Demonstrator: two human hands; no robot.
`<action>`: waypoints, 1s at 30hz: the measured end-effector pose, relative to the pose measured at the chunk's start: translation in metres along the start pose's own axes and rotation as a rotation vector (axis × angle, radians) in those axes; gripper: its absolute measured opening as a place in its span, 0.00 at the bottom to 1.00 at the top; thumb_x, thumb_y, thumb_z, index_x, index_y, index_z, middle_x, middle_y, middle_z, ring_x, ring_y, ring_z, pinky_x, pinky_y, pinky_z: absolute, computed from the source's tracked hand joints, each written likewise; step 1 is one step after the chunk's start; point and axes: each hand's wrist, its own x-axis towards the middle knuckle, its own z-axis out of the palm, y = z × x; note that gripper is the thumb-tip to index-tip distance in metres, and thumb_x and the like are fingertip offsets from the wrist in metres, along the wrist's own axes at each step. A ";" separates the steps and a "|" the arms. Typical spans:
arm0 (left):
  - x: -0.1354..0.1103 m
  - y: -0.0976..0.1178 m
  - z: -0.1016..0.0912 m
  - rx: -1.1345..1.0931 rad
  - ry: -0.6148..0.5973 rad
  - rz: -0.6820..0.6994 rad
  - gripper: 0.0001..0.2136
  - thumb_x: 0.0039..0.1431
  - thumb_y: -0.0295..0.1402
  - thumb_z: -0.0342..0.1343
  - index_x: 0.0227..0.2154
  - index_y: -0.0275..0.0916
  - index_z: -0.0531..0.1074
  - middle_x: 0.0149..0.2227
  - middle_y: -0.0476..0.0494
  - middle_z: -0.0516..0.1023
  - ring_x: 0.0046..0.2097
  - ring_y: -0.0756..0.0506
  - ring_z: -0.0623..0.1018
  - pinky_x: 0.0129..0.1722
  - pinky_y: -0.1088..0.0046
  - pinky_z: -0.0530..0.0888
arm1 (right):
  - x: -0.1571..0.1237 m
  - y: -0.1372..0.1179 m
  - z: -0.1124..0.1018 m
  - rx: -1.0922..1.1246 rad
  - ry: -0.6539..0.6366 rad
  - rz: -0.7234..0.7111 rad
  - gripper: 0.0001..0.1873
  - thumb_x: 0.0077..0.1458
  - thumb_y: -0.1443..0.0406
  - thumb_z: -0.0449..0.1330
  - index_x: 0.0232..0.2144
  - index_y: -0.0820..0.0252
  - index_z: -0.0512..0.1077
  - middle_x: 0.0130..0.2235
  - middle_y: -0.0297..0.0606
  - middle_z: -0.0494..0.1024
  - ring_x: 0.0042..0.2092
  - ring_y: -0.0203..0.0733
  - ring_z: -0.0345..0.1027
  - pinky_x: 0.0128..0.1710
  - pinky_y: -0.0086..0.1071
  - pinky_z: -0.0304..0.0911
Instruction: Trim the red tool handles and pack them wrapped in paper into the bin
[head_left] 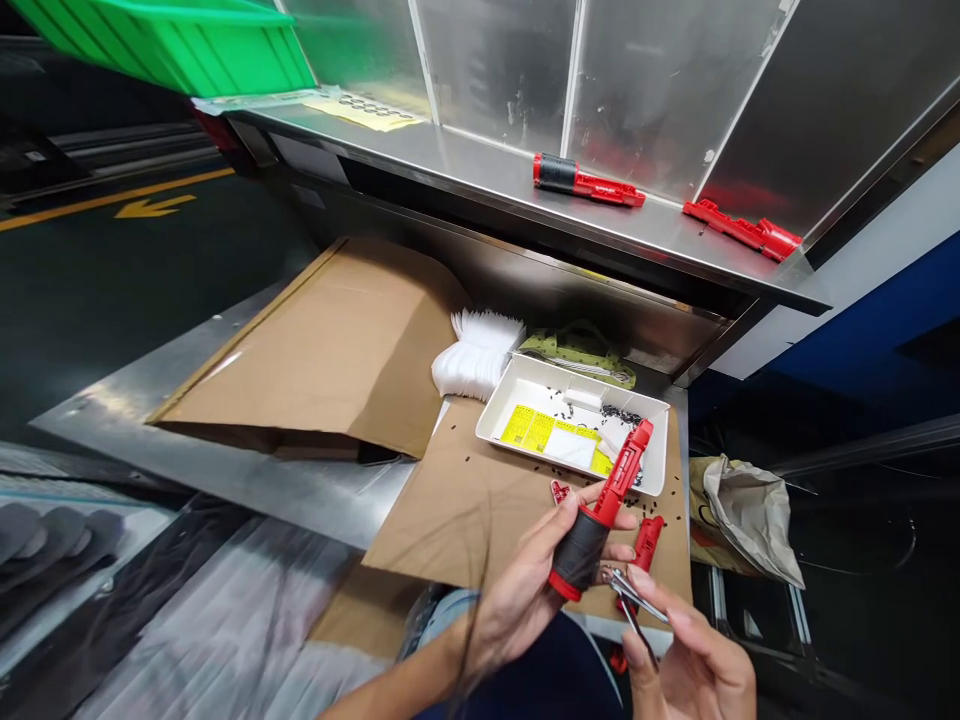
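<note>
My left hand point(525, 585) is wrapped round a red tool handle with a black grip point(596, 520), held tilted up to the right over the cardboard sheet point(465, 500). My right hand point(686, 650) pinches metal tweezers point(634, 600), their tips close to the handle's lower end. Another red plastic part point(646, 540) lies on the cardboard just behind the tweezers. A white tray point(525, 385) behind the hands carries yellow labels and several small black screws.
Two more red parts point(589, 182) point(742, 230) lie on the upper steel shelf. A large brown cardboard piece point(330, 350) leans at left. White plastic pieces point(480, 350), a green bin point(180, 40) and a crumpled bag point(750, 510) surround the work spot.
</note>
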 end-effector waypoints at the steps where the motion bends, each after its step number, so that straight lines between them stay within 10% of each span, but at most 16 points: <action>1: -0.002 0.001 0.002 -0.005 0.002 -0.001 0.21 0.61 0.44 0.62 0.51 0.35 0.75 0.42 0.36 0.82 0.39 0.45 0.82 0.39 0.72 0.77 | -0.001 -0.001 0.001 0.005 0.019 0.018 0.13 0.59 0.66 0.67 0.44 0.57 0.68 0.39 0.43 0.84 0.41 0.52 0.82 0.36 0.44 0.81; 30: -0.011 0.010 0.013 -0.030 -0.035 -0.125 0.25 0.58 0.42 0.65 0.58 0.42 0.74 0.38 0.41 0.84 0.40 0.45 0.82 0.41 0.75 0.76 | -0.008 -0.020 0.018 0.003 0.127 0.069 0.15 0.56 0.73 0.67 0.45 0.57 0.71 0.42 0.39 0.84 0.41 0.47 0.82 0.39 0.41 0.81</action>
